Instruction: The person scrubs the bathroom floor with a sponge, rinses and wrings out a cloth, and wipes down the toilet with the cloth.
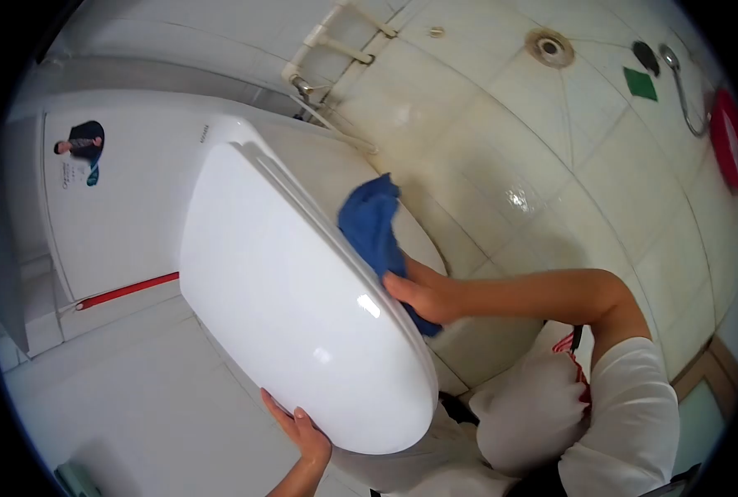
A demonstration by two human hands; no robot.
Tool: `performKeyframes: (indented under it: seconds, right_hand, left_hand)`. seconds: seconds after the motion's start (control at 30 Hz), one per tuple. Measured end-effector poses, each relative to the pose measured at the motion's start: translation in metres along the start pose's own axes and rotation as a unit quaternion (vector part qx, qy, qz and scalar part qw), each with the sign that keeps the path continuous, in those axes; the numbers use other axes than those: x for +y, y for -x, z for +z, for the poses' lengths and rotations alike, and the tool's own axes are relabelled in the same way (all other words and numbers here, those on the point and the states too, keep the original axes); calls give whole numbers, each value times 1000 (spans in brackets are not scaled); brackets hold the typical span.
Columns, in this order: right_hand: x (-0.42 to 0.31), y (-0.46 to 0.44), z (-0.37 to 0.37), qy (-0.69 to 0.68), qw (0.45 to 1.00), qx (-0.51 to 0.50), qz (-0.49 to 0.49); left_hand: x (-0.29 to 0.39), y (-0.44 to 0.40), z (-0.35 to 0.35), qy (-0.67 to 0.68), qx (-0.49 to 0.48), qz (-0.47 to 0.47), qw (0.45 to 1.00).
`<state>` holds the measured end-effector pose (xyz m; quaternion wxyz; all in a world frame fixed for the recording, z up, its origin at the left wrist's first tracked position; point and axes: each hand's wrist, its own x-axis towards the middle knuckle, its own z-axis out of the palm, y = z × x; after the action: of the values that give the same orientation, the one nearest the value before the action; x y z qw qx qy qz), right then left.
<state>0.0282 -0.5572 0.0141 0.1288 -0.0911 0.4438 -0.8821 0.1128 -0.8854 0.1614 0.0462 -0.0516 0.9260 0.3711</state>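
A white toilet lid (pixel 302 306) stands tilted up from the toilet, with the seat's thin edge just behind it. My right hand (pixel 427 291) is closed on a blue cloth (pixel 370 217), which lies against the seat side of the raised lid; part of the cloth hangs below the hand. At the lid's lower left edge is my left hand (pixel 302 431), touching the rim with its fingers stretched out and apart. Part of the toilet bowl (pixel 421 248) shows behind the cloth.
The white tank (pixel 137 215) bears a sticker (pixel 80 149), and a red strip (pixel 128 291) runs beside it. White pipes (pixel 336 45) stand by the wall. On the tiled floor are a drain (pixel 549 48), a green piece (pixel 641 84), a shower head (pixel 671 58) and a red basin (pixel 732 142).
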Motion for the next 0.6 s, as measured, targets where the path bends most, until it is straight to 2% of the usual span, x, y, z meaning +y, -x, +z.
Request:
performKeyframes:
  seconds: [0.07,0.1,0.13,0.17,0.23,0.3,0.37,0.4,0.47,0.5,0.53,0.57,0.6]
  right_hand:
    - [-34,-61,-22,85,994,15,61]
    - [-10,-109,-31,91,995,45,6]
    - [-18,-148,-39,118,989,65,-59]
    - [-38,-176,-45,159,980,94,-75]
    - [-37,-238,-65,217,967,124,-48]
    - [-44,-251,-78,228,970,79,-5]
    - [-46,-248,-80,215,972,74,64]
    - [-25,-243,-75,184,974,125,-33]
    - [23,-189,-59,125,967,188,-119]
    - [16,-131,-55,123,984,114,-61]
    - [45,-82,-54,234,968,68,-63]
    - [52,-36,-51,263,960,29,-96]
    - [67,0,-49,264,960,-12,-91]
  left_hand:
    - [4,-2,7,-15,2,6,1000]
    - [9,-1,8,-11,1,5,1000]
    - [14,0,5,-7,-5,3,1000]
    - [15,-2,8,1,0,3,1000]
    - [18,-1,9,18,2,-2,1000]
    - [23,-2,12,55,10,-13,998]
    - [28,8,19,77,26,-42,996]
    - [36,15,22,77,38,-63,994]
    - [44,32,32,88,63,-92,990]
    - [44,47,37,99,72,-101,987]
    - [44,53,44,110,80,-107,985]
    - [49,54,50,117,90,-118,982]
    - [57,57,54,125,101,-130,978]
